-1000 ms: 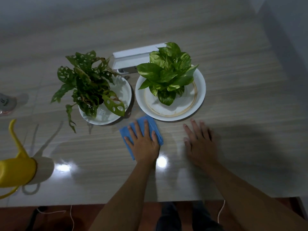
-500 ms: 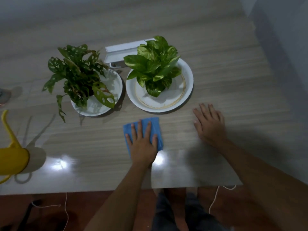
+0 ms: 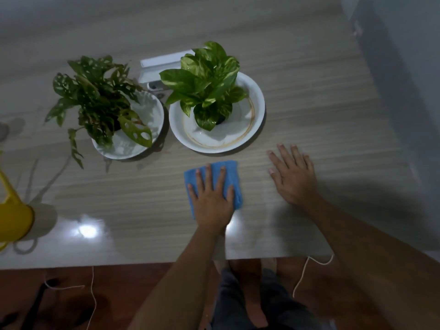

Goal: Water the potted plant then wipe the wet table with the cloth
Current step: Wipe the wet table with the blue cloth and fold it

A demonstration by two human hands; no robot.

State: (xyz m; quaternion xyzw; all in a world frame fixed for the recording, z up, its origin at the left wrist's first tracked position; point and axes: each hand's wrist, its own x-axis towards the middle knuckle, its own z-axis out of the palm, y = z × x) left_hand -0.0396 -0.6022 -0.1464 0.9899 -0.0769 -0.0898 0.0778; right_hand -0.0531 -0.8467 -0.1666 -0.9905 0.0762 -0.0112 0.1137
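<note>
I see left hand point(image 3: 212, 201) spread flat pressing folded blue cloth point(image 3: 232, 172) on glossy wood-grain table point(image 3: 119, 201), right hand point(image 3: 294, 177) spread flat just beside.

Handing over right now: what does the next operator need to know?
Left hand: flat, pressing the blue cloth on the table, in front of the right potted plant.
Right hand: flat on the table beside the cloth, holding nothing.
Yellow watering can: set down at the table's left edge, so watering looks done.
Left to do: wipe the remaining table; wet patches are hard to tell in the glare.
</note>
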